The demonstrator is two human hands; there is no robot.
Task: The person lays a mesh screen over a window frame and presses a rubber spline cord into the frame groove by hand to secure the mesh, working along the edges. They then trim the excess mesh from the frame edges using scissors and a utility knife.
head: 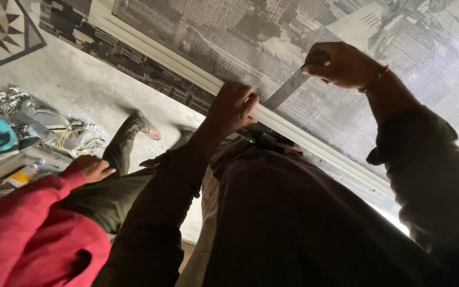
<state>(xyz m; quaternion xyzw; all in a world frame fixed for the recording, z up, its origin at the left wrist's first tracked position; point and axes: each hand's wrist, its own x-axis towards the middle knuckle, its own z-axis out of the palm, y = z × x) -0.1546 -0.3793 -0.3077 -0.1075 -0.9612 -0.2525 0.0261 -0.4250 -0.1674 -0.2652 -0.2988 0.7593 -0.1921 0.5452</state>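
Right hand (346,65) closed on our flat metal blade (289,89) | blade's long axis slants down-left from that hand, tip beside left hand (233,106) | left hand presses flat, holding nothing, on pale frame rail (314,139) edging mesh screen (272,37)

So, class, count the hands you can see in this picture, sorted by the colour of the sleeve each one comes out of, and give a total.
Dark sleeve: 2, the left hand pressing on the white frame, and the right hand holding the flat metal blade against the mesh screen
Red sleeve: 1, the other person's hand
Total: 3
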